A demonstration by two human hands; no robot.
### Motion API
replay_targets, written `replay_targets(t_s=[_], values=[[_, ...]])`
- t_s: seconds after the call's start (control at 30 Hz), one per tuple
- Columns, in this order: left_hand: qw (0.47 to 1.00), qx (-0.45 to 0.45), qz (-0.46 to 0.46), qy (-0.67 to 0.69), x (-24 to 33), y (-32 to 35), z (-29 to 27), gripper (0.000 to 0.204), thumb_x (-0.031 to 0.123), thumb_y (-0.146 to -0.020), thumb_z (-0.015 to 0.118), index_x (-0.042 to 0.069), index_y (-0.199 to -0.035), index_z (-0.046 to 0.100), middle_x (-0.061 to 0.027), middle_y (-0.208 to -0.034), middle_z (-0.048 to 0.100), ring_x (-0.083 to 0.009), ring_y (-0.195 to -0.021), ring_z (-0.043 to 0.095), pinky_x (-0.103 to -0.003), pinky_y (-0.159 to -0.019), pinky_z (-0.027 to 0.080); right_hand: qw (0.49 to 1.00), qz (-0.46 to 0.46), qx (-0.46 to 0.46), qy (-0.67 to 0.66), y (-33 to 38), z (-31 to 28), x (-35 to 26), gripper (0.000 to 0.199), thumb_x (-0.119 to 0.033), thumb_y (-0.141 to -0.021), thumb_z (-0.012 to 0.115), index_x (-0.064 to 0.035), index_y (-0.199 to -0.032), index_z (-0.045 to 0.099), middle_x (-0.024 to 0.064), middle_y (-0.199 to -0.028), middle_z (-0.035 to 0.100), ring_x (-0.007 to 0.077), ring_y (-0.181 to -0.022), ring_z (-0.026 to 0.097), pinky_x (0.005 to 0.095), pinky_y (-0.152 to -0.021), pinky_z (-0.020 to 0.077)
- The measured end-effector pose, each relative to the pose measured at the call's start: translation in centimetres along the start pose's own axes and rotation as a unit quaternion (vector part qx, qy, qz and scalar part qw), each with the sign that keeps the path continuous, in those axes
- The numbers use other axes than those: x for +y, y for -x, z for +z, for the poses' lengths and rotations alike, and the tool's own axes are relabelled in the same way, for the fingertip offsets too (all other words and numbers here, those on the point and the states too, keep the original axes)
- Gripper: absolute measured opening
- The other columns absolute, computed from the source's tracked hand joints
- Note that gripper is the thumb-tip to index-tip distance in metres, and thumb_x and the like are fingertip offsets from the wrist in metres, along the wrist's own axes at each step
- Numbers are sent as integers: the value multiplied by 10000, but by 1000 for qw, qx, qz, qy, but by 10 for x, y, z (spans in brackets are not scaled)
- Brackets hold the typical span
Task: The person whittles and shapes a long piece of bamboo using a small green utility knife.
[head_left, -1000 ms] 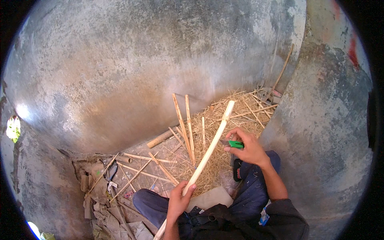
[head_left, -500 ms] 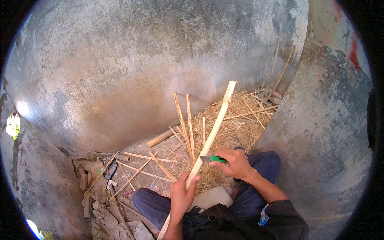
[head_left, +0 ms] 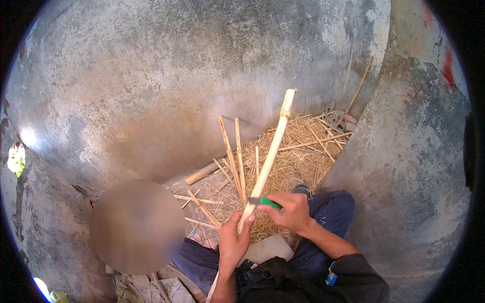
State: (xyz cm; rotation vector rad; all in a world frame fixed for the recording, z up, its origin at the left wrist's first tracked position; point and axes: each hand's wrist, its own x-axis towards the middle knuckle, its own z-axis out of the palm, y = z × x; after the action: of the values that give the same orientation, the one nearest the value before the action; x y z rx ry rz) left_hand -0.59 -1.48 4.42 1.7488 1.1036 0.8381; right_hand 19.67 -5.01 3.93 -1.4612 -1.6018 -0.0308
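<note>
1. Bamboo strip [head_left: 270, 156] slants across the middle, from beside the left forearm up to its jointed far end, in front of the wall [head_left: 202, 76].
2. At far left, a bright opening [head_left: 16, 159] shows in the grey plaster.
3. Nearer on the left, a round blurred patch [head_left: 137, 227] hides part of the floor; crumpled sheeting [head_left: 174, 284] lies on its near side.
4. Right of the patch, a thick pole [head_left: 201, 174] lies by the foot of the wall, with narrow slats [head_left: 204, 209] scattered nearer.
5. Two longer slats [head_left: 240, 156] stand tilted, just left of the strip.
6. The left hand [head_left: 235, 240] is clamped around the strip's near part, thumb on the right.
7. A pale, rounded thing [head_left: 270, 250] lies between the legs; I cannot tell whether it is a container.
8. The right hand [head_left: 288, 209] is closed on a green-handled knife [head_left: 269, 202], its blade against the strip just beyond the left hand.
9. Straw-coloured shavings [head_left: 298, 146] heap up behind, partly covered by the strip.
10. At far right, a thin stick [head_left: 359, 83] leans up the wall.
</note>
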Motion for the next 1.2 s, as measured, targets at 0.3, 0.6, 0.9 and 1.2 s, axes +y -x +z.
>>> replay_targets(t_s=[0.3,0.6,0.9,1.2], values=[[1000,-3,-27,7,-13,6,2,306,309,-1051,720,3,-1049,718,-130,-682,631,-170,-608,590,-363,-584,457,999,26,20,-17,-15,-17,27,279,-293,-918,841,-47,-1030,774,130,-875,759,331,-751,746,425,-639,570],[998,30,7,-52,2,2,7,263,281,-1024,749,26,-1083,726,-207,-736,676,-325,-616,677,-424,-591,492,995,3,-91,-46,6,-1,13,302,-330,-944,803,-55,-1058,759,121,-905,746,345,-746,742,434,-625,573],[998,21,-7,-58,-2,6,7,284,296,-1032,739,15,-1076,738,-159,-684,631,-254,-599,613,-398,-582,465,1000,26,8,12,-4,2,34,269,-335,-963,780,-84,-1059,775,145,-890,769,329,-737,757,432,-576,551],[996,-33,-59,-58,-33,37,8,327,323,-1040,735,0,-1094,748,-63,-634,576,-122,-592,511,-331,-576,439,991,116,19,67,-39,-40,98,294,-351,-1011,722,-60,-1016,764,165,-703,651,362,-605,647,457,-566,485]])
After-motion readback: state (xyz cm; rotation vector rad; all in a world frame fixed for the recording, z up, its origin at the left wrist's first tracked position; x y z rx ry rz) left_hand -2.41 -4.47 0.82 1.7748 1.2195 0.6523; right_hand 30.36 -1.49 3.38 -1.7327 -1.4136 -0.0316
